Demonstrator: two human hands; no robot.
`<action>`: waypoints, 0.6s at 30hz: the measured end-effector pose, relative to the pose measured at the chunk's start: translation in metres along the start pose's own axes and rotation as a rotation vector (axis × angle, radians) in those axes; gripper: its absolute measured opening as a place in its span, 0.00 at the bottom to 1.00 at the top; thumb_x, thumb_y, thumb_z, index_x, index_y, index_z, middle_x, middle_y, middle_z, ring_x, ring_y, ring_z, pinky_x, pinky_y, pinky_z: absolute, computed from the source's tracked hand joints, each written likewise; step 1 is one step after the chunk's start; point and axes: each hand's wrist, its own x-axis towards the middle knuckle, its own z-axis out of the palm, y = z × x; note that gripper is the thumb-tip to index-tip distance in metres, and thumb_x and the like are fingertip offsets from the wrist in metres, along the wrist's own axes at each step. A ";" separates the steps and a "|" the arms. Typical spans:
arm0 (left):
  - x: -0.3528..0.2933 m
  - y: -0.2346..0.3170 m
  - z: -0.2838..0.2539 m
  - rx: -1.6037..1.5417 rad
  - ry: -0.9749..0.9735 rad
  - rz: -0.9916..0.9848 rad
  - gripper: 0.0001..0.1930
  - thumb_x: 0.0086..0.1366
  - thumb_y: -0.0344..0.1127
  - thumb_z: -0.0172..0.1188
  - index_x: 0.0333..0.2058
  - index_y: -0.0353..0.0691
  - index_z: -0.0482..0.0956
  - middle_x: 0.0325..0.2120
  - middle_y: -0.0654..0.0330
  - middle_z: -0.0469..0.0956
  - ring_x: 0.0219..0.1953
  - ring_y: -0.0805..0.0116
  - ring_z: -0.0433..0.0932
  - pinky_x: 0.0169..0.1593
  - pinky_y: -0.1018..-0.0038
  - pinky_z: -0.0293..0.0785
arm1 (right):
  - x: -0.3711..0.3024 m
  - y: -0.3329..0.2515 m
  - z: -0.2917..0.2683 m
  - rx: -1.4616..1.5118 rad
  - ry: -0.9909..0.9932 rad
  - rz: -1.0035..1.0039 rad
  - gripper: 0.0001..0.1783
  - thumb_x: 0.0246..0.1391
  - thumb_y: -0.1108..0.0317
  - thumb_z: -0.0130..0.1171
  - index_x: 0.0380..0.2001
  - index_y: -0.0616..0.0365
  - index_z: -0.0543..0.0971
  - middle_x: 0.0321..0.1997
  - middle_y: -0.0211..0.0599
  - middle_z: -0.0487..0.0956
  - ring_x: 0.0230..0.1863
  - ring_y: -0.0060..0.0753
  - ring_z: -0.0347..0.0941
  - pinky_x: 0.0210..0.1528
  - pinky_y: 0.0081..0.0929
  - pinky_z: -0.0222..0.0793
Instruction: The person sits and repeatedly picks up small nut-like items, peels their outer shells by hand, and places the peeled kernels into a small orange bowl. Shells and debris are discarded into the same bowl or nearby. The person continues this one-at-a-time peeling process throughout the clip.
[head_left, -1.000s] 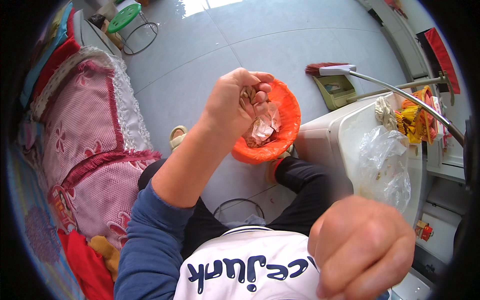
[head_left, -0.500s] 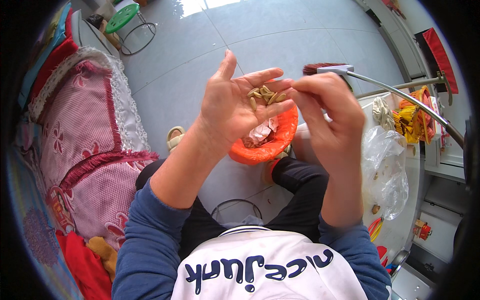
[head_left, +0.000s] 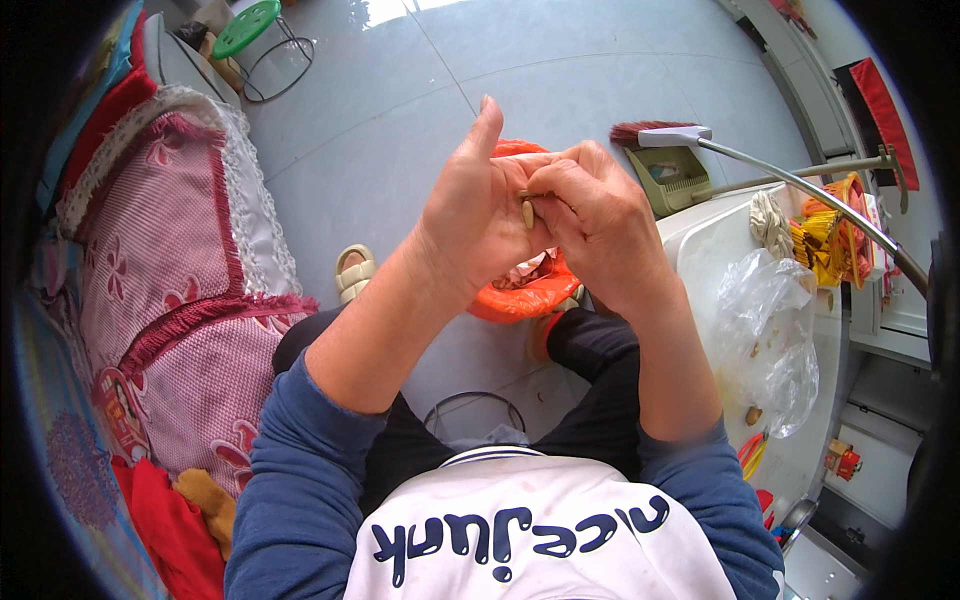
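Observation:
My left hand (head_left: 480,205) and my right hand (head_left: 600,220) meet in front of me above an orange basin (head_left: 520,300) on the floor. Both pinch a small tan nut-like piece (head_left: 527,212) between their fingertips. The left palm faces up with the thumb raised; whatever else lies in it is hidden by the right fingers. The basin holds pale scraps, mostly covered by my hands.
A white table (head_left: 700,250) at my right carries a clear plastic bag (head_left: 770,340) and yellow items (head_left: 825,235). A broom and green dustpan (head_left: 680,170) lie behind it. A pink quilted sofa (head_left: 170,270) is on my left, a sandal (head_left: 352,272) on the tiled floor.
My right hand came up from my lap to join the left. The left hand lifted off the basin, opened, and now both fingers close together on one small piece.

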 end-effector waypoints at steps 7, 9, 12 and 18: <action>0.002 -0.001 0.001 -0.014 -0.023 0.019 0.44 0.70 0.66 0.28 0.44 0.21 0.73 0.41 0.46 0.74 0.46 0.57 0.74 0.53 0.63 0.73 | 0.000 0.002 -0.002 0.433 0.027 0.266 0.04 0.54 0.80 0.59 0.33 0.63 0.76 0.31 0.31 0.77 0.30 0.22 0.73 0.34 0.23 0.71; 0.004 -0.003 0.001 0.031 0.083 0.059 0.35 0.72 0.58 0.37 0.42 0.23 0.74 0.37 0.49 0.76 0.39 0.62 0.76 0.45 0.69 0.77 | 0.001 0.000 -0.004 0.626 0.052 0.394 0.03 0.56 0.78 0.59 0.34 0.62 0.77 0.31 0.29 0.78 0.29 0.17 0.72 0.33 0.20 0.70; 0.003 -0.002 0.000 0.270 0.170 0.174 0.19 0.70 0.43 0.50 0.39 0.27 0.76 0.30 0.57 0.76 0.27 0.73 0.74 0.30 0.79 0.74 | 0.002 0.002 -0.014 0.832 0.089 0.466 0.04 0.57 0.74 0.60 0.36 0.60 0.77 0.27 0.28 0.78 0.28 0.13 0.71 0.28 0.16 0.66; -0.005 0.004 0.001 0.360 0.096 0.250 0.07 0.64 0.28 0.58 0.37 0.30 0.78 0.18 0.69 0.67 0.16 0.86 0.58 0.15 0.87 0.51 | 0.005 0.012 -0.020 1.062 0.075 0.645 0.05 0.57 0.73 0.60 0.36 0.59 0.76 0.27 0.28 0.77 0.25 0.15 0.68 0.26 0.15 0.63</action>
